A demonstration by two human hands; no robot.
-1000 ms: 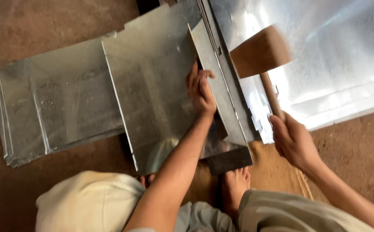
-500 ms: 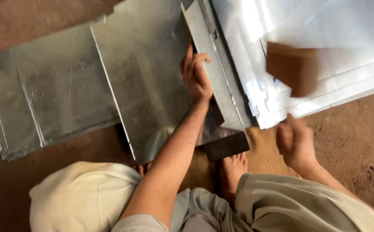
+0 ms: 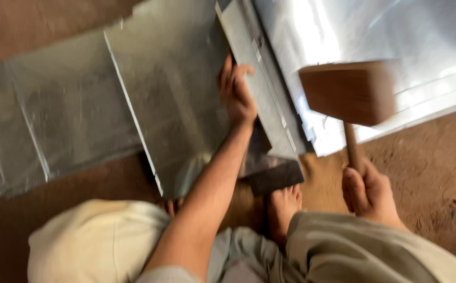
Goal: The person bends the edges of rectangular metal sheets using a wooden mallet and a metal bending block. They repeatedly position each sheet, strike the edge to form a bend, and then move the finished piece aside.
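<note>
Head cam, looking down at a person squatting on a dirt floor (image 3: 427, 173).

L hand (image 3: 237, 94): fingers spread flat, pressed on a galvanised sheet (image 3: 170, 94), right at its folded edge strip (image 3: 262, 89). Not gripping anything, just pinning it down. Strip's long axis runs from upper-centre down toward the person's bare foot (image 3: 284, 205), slightly diagonal. A dark block (image 3: 275, 178) pokes out under the strip's near end; looks like the support beneath, can't tell its full shape.

R hand (image 3: 370, 194): fist closed round the handle of a wooden mallet (image 3: 349, 93), low on the shaft. Head is raised, blurred, hanging above a bright, larger sheet (image 3: 395, 47) to the R of the strip.

Key relation: strip lies to the L of the mallet head and just R of the L hand's fingertips. L hand touches it; R hand well apart, down and to the R. Mallet head is nearer the strip's middle than its near end.

More sheets stacked (image 3: 55, 120) at far L, overlapping. Pale trousers (image 3: 97, 241) over the knees fill the bottom of view.
</note>
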